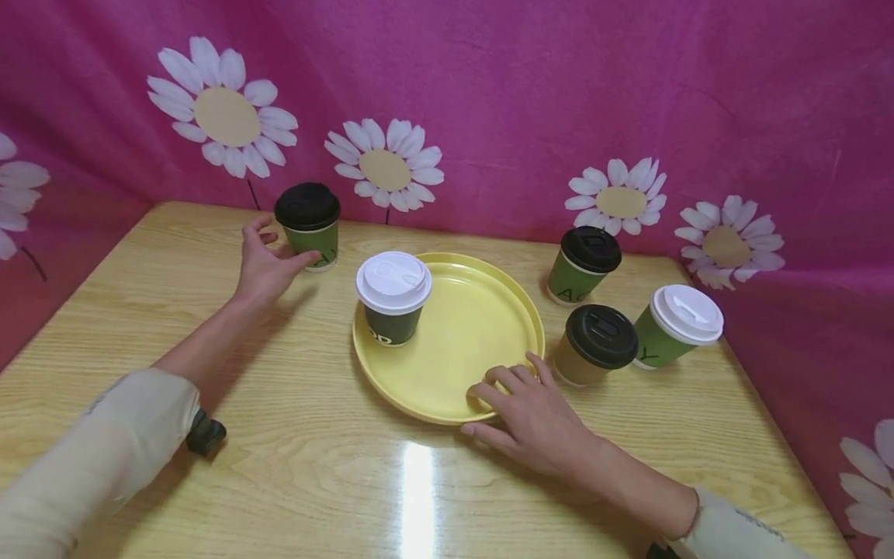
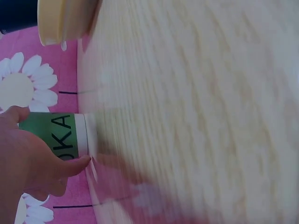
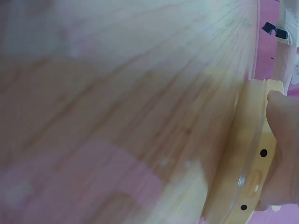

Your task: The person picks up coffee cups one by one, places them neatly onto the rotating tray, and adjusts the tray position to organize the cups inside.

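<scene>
My left hand (image 1: 268,264) is at the green cup with a black lid (image 1: 307,210), which stands upright at the table's back left. The thumb lies across the cup's front near its base; the other fingers spread loosely along its left side. Dark letters show on this green cup (image 2: 44,126) in the left wrist view. My right hand (image 1: 534,415) holds the near right rim of a round yellow tray (image 1: 461,373), fingers bent over the inside and thumb outside. On the tray's left part stands a dark cup with a white lid (image 1: 393,291).
Right of the tray stand a green cup with a black lid (image 1: 585,260), a brown cup with a black lid (image 1: 597,341) and a green cup with a white lid (image 1: 677,326). A pink cloth with daisies (image 1: 503,101) hangs behind the wooden table (image 1: 293,466).
</scene>
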### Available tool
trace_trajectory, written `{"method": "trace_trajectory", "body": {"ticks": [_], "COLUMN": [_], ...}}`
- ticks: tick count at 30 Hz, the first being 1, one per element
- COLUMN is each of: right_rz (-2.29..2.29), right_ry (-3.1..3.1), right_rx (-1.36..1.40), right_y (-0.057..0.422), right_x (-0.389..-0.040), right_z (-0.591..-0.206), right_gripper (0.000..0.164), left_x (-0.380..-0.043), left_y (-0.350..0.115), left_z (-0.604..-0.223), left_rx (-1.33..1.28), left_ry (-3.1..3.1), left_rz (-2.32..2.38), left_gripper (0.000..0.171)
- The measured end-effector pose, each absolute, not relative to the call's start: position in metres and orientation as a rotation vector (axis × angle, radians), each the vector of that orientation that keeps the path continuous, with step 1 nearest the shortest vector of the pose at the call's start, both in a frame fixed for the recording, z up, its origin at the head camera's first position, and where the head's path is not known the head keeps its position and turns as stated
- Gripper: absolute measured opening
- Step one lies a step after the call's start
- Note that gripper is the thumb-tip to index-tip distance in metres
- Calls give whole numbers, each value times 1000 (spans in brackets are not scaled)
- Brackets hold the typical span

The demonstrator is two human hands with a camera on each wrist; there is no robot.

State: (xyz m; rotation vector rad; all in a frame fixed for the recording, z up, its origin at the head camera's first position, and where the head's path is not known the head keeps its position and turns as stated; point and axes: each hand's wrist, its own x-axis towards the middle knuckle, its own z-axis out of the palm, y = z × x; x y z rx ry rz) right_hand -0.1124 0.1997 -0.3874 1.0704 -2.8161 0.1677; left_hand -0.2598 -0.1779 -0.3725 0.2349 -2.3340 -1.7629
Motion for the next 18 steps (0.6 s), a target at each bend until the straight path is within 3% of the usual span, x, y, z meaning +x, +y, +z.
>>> {"method": "trace_trajectory", "body": {"ticks": [18], "right_rz": [186], "right_ry": [-2817], "right_rx": [1047], "right_y": [197], "right_x": [-110], "right_z": [-388], "right_gripper": [48], "left_x": [-275], "left_y": [-182], "left_z": [-375], "left_rx": [201], "left_ry": [-2432], "left_rz": [-1694], "left_gripper": [99]}}
